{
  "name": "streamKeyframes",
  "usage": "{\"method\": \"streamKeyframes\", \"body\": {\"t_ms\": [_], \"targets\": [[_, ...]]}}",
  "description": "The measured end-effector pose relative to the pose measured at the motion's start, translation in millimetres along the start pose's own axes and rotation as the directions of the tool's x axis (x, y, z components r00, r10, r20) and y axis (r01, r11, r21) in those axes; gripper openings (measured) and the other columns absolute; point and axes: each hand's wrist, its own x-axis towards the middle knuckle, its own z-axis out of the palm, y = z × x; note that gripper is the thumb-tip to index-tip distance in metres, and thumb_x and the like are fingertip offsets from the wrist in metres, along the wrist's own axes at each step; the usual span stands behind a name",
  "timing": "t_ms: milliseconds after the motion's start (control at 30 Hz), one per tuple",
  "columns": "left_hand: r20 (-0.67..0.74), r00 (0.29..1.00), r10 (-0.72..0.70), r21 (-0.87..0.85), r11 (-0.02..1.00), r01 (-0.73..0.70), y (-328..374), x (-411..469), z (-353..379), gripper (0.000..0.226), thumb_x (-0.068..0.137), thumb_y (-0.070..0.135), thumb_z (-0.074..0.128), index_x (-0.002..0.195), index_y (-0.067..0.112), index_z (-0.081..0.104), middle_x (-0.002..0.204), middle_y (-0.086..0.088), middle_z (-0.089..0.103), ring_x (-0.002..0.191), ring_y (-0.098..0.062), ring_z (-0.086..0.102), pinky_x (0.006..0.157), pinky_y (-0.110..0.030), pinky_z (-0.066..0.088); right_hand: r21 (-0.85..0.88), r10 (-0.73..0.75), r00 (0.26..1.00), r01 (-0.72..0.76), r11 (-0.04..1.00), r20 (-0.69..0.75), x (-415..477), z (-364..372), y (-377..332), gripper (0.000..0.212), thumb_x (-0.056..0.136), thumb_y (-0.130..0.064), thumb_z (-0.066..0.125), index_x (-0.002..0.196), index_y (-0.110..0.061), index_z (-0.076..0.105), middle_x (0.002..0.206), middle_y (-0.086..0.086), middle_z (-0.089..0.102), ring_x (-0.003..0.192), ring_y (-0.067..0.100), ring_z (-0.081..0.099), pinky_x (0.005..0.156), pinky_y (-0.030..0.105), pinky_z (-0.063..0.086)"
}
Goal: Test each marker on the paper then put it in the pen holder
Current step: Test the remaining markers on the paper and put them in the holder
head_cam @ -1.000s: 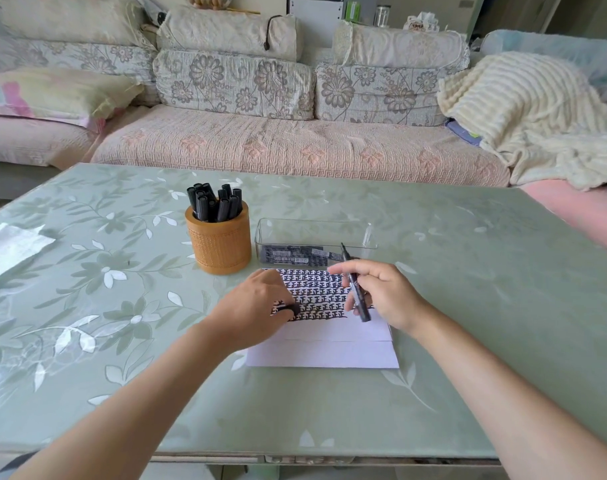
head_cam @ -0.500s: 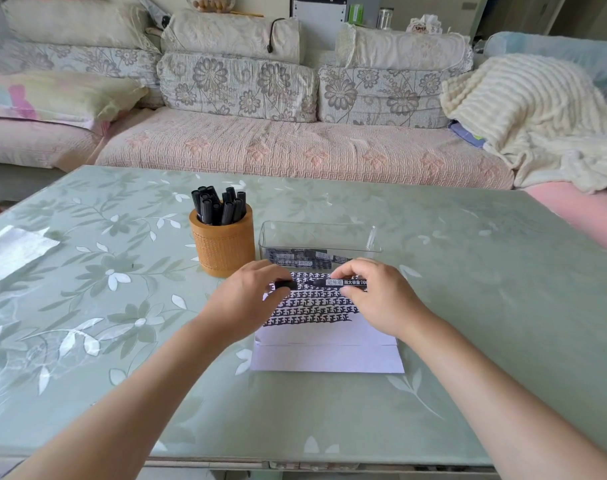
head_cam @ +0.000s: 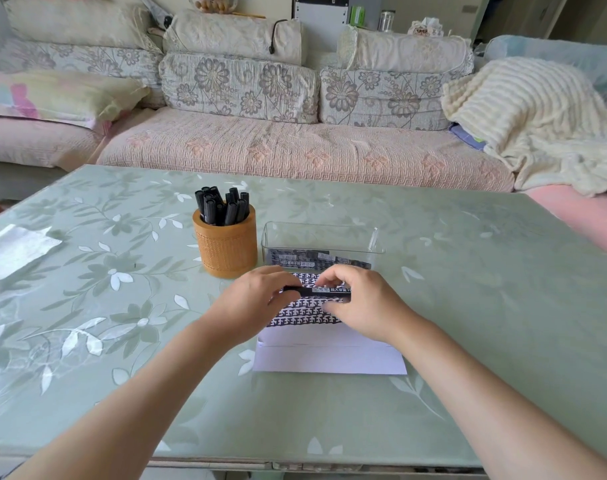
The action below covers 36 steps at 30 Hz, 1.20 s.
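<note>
A black marker [head_cam: 316, 290] lies level between my two hands, just above the white paper [head_cam: 330, 355], whose upper half is covered with rows of black marks. My left hand [head_cam: 252, 304] grips its cap end. My right hand [head_cam: 355, 303] pinches the labelled barrel. The round woven pen holder [head_cam: 226, 245] stands to the left behind my hands, with several black markers upright in it. A clear plastic box [head_cam: 321, 242] with more markers lying inside sits right behind the paper.
The table [head_cam: 468, 306] has a green floral cover. A shiny plastic sheet [head_cam: 14, 251] lies near its left edge. A sofa with cushions and a cream blanket [head_cam: 534, 123] runs along the far side.
My right hand lifted the marker off the paper and turned it level. My left hand brought the cap to its tip, and both hands now hold the marker together.
</note>
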Motion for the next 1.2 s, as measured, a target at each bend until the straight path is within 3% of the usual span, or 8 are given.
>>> {"method": "streamKeyframes", "body": {"t_ms": [267,433,533,633,800,933,1000,1200], "targets": [[-0.034,0.999,0.018,-0.003,1.000,-0.018,-3,-9,-5,0.028,0.093,0.031,0.055,0.084,0.009,0.070,0.073,0.001,0.053,0.069,-0.011,0.048,0.061,-0.022,0.038,-0.103,-0.045,0.999,0.045,0.994,0.007,5,5,-18,0.007,0.085,-0.035,0.070,0.088,-0.029,0.073,0.079,-0.006,0.069,0.075,0.012,0.059,0.069,0.029,0.044],[-0.067,0.998,0.010,-0.015,1.000,-0.011,-8,-13,-13,0.040,0.092,0.044,0.046,0.090,0.014,0.073,0.076,0.003,0.057,0.073,-0.013,0.052,0.065,-0.030,0.044,-0.106,-0.042,0.993,0.054,0.993,0.111,11,13,-25,0.029,0.094,-0.037,0.055,0.065,-0.038,0.056,0.062,-0.001,0.058,0.064,0.019,0.055,0.063,0.035,0.043],[-0.054,0.998,0.007,-0.007,1.000,-0.007,-14,-13,-19,0.039,0.090,0.048,0.045,0.096,0.022,0.074,0.079,0.008,0.060,0.079,-0.006,0.050,0.067,-0.021,0.041,-0.130,-0.029,0.984,0.052,0.990,0.176,17,15,-32,0.017,0.097,-0.032,0.052,0.087,-0.027,0.065,0.080,-0.007,0.065,0.075,0.016,0.058,0.070,0.034,0.045],[-0.064,0.998,-0.024,-0.005,1.000,0.023,-19,-12,-23,0.038,0.089,0.050,0.044,0.102,0.029,0.072,0.082,0.012,0.060,0.081,-0.005,0.051,0.070,-0.022,0.043,-0.136,-0.066,0.982,0.091,0.987,0.176,25,19,-40,0.022,0.100,-0.022,0.051,0.117,-0.022,0.064,0.105,-0.007,0.053,0.095,0.017,0.054,0.085,0.034,0.042],[-0.259,0.965,-0.048,0.001,0.999,0.050,-33,-2,-37,0.032,0.091,0.040,0.051,0.112,0.021,0.067,0.099,0.006,0.058,0.094,-0.016,0.054,0.082,-0.034,0.047,-0.056,-0.062,0.997,0.066,0.996,0.054,41,22,-53,0.024,0.098,-0.016,0.054,0.119,-0.021,0.064,0.097,-0.012,0.052,0.092,0.012,0.053,0.078,0.026,0.036],[-0.516,0.848,-0.121,0.012,0.989,0.148,-48,9,-60,0.030,0.090,0.028,0.058,0.117,0.014,0.062,0.112,-0.002,0.055,0.104,-0.023,0.049,0.091,-0.032,0.041,0.039,-0.071,0.985,0.078,0.996,-0.158,60,15,-69,0.018,0.093,-0.015,0.062,0.108,-0.024,0.069,0.090,-0.016,0.064,0.081,0.007,0.058,0.070,0.013,0.041],[-0.582,0.784,-0.214,-0.033,0.970,0.240,-56,14,-69,0.036,0.088,0.024,0.062,0.123,0.016,0.056,0.120,-0.003,0.050,0.111,-0.021,0.043,0.097,-0.030,0.036,0.140,-0.054,0.962,0.094,0.986,-0.267,75,13,-76,0.011,0.091,-0.017,0.065,0.098,-0.025,0.067,0.087,-0.013,0.067,0.080,0.008,0.062,0.075,0.023,0.050],[-0.388,0.790,-0.474,-0.285,0.877,0.387,-79,24,-74,0.071,0.085,0.035,0.066,0.145,0.024,0.029,0.142,0.004,0.031,0.134,-0.012,0.029,0.103,-0.025,0.024,0.411,0.108,0.882,0.103,0.906,-0.459,127,10,-97,0.005,0.087,-0.021,0.067,0.090,-0.023,0.064,0.089,-0.006,0.071,0.086,0.014,0.070,0.083,0.047,0.057]]}}
